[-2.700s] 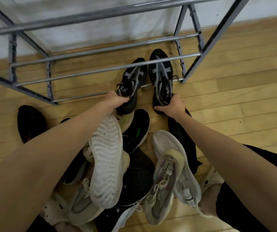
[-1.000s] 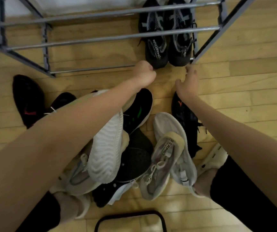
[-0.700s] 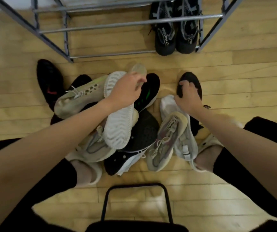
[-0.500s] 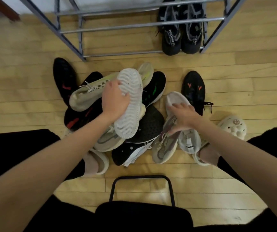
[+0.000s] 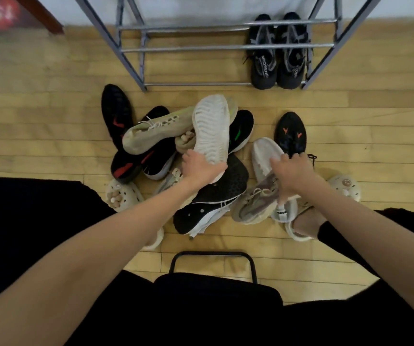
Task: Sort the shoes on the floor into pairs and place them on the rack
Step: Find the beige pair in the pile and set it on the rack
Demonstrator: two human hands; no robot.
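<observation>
A heap of mixed shoes lies on the wooden floor in front of me. My left hand (image 5: 202,167) grips the heel of a white-soled sneaker (image 5: 212,128) that lies sole up on top of the heap. My right hand (image 5: 289,176) grips two pale sneakers at once: a grey-beige laced sneaker (image 5: 253,204) and a white sneaker (image 5: 266,153) lying sole up. A pale green laced sneaker (image 5: 156,129) lies across the heap's left side. A pair of black-and-grey sneakers (image 5: 279,59) stands on the bottom right of the metal rack (image 5: 188,48).
Black shoes with red marks (image 5: 116,113) lie at the left, and a black shoe with orange marks (image 5: 291,133) lies at the right. My feet wear cream clogs (image 5: 346,187). A black chair frame (image 5: 213,255) stands close under me. A wall runs behind the rack.
Both hands let go of the black-and-grey pair on the rack and drew back to the heap. The left took the white-soled sneaker, the right took the pale sneakers.
</observation>
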